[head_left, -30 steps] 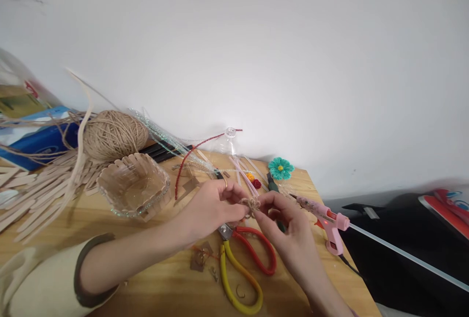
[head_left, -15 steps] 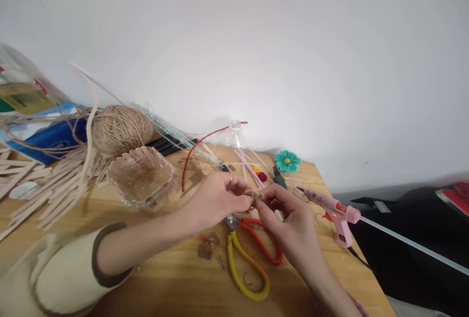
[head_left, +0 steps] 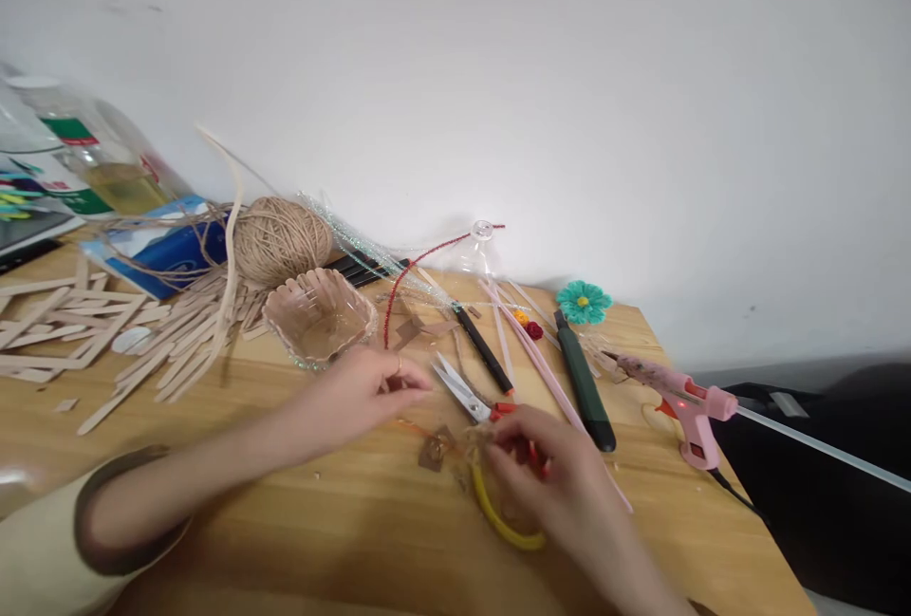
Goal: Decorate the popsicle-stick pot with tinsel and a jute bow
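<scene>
My left hand [head_left: 362,398] hangs over the table beside the stick basket [head_left: 320,317], thumb and fingers pressed together; anything between them is too small to make out. Lower right of it, my right hand [head_left: 555,469] pinches a small, blurred twine piece [head_left: 475,442]. Under my right hand lie scissors [head_left: 462,393] with parted blades and red and yellow handles, which it partly covers. A brown scrap [head_left: 433,450] rests between the hands.
Twine ball [head_left: 281,238] and wooden sticks [head_left: 177,336] lie left. Rightward are a black pen [head_left: 484,347], a green cutter [head_left: 584,383], a teal flower [head_left: 584,302] and a pink glue gun [head_left: 676,398] with its light on, near the table's right edge.
My hands have come apart: the left moved left, while the right keeps the twine piece, now lower. The scissors' blades and the black pen are uncovered. The view has shifted left.
</scene>
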`<state>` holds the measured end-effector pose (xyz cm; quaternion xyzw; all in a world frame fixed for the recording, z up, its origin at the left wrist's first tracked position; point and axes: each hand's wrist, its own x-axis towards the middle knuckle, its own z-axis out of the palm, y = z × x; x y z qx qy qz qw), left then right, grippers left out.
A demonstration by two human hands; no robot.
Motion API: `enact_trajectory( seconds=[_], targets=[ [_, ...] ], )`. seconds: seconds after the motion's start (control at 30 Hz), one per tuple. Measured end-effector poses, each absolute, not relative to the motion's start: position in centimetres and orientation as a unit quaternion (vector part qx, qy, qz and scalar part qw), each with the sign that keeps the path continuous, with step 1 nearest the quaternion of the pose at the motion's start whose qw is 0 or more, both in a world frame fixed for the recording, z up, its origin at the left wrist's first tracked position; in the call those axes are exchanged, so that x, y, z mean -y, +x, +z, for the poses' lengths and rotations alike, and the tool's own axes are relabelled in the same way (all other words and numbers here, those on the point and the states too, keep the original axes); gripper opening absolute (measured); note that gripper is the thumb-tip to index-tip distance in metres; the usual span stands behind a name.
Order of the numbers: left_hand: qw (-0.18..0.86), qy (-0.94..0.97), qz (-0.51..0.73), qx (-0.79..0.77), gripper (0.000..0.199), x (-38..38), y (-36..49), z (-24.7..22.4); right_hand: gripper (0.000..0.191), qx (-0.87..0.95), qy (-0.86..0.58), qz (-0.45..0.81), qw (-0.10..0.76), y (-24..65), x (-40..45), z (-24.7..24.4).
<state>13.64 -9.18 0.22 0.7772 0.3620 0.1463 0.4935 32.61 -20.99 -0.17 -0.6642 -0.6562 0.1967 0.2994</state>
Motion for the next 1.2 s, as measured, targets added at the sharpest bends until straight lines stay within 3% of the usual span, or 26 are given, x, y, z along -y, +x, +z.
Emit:
enact_trajectory(
  seconds=[0.17, 0.4, 0.63, 0.9, 1.2],
  targets=[
    [0.319, 0.886, 0.143, -0.305, 0.017, 10.1, 11.5, -3.2, 0.010, 0.733, -0.642, 0.096, 0.202, 29.3, 21.1, -2.5],
    [0.148, 0.949, 0.065, -0.272, 0.022, 10.7, 11.3, -5.0, 0.011, 0.691, -0.686, 0.157, 0.168, 28.0, 20.4, -3.4],
    [0.188, 0.936, 0.126, -0.271, 0.024, 10.6, 10.7, -5.0, 0.022, 0.708, -0.648, 0.173, 0.219, 27.8, 20.7, -4.2],
    [0.298, 0.887, 0.170, -0.310, 0.026, 10.5, 10.4, -4.3, 0.018, 0.663, -0.647, 0.247, 0.284, 28.4, 20.8, -3.3],
    [0.189, 0.935, 0.121, -0.276, 0.015, 10.6, 11.5, -5.2, 0.014, 0.632, -0.656, 0.264, 0.317, 29.3, 20.4, -3.2]
  ],
)
